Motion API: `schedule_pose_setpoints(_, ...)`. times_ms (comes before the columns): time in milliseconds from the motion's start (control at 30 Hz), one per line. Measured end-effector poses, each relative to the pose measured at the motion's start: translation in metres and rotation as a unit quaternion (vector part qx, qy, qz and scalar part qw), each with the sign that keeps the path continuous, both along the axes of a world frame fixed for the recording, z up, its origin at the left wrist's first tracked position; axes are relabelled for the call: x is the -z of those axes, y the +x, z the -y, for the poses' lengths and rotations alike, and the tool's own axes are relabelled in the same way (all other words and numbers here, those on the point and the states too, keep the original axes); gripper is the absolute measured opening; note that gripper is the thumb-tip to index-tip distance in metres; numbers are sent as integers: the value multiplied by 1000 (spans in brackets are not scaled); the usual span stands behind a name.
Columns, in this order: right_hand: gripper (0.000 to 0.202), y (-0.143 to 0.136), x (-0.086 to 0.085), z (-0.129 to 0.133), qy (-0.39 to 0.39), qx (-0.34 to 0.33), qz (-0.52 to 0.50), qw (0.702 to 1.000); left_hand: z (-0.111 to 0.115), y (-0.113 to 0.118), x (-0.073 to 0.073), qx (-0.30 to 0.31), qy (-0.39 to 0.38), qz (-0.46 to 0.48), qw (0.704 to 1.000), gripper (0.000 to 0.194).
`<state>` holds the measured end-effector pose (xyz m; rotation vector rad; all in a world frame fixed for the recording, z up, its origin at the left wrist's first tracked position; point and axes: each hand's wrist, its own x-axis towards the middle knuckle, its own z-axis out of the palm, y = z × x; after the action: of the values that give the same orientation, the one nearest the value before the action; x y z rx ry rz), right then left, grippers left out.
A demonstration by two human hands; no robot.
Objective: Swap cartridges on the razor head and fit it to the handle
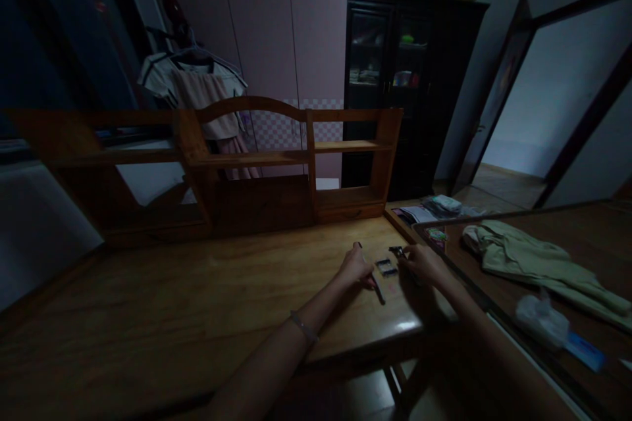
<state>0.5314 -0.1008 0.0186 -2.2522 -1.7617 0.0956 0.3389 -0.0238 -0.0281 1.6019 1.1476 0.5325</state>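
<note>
On the right part of the wooden desk, my left hand has its fingers closed around a slim dark stick-like item. Just right of it lies a small dark-and-light item, flat on the desktop between my hands. My right hand pinches a small dark object near the desk's right edge. The dim light hides what exactly these small items are.
A wooden shelf unit stands along the desk's back. To the right, a brown surface holds green cloth, a white plastic bag and a blue packet. Papers lie beyond the desk's right corner.
</note>
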Motion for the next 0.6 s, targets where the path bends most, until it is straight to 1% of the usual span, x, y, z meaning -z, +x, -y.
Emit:
schedule_pose_setpoints(100, 22, -3, -1, 1, 3, -3, 5, 1000, 3, -2, 0, 10, 9, 5, 1000, 72)
schedule_pose_setpoints(233, 22, -1, 7, 2, 8, -16, 8, 1000, 10, -9, -6, 14, 31, 17, 999, 75)
schedule_pose_setpoints(300, 23, 0, 11, 2, 16, -15, 17, 1000, 14, -16, -12, 13, 45, 38, 998, 68)
schedule_pose_setpoints(367, 25, -3, 10, 4, 52, -1, 26, 998, 18, -28, -19, 0, 69, 62, 996, 53)
schedule_pose_setpoints(400, 26, -7, 4, 7, 86, 8, 31, 996, 19, -37, -23, -4, 89, 74, 993, 42)
schedule_pose_setpoints(433, 25, -14, -5, 13, 133, 19, 37, 990, 21, -47, -27, -1, 109, 78, 991, 31)
schedule_pose_setpoints(467, 22, -24, -17, 21, 185, 22, 42, 982, 24, -59, -31, 1, 124, 73, 990, 28)
schedule_pose_setpoints(533, 20, -53, -51, 45, 299, -10, 34, 954, 32, -87, -40, 7, 161, 78, 984, 29)
schedule_pose_setpoints(600, 18, -87, -87, 83, 406, -77, 5, 910, 46, -120, -49, -14, 175, 95, 980, 31)
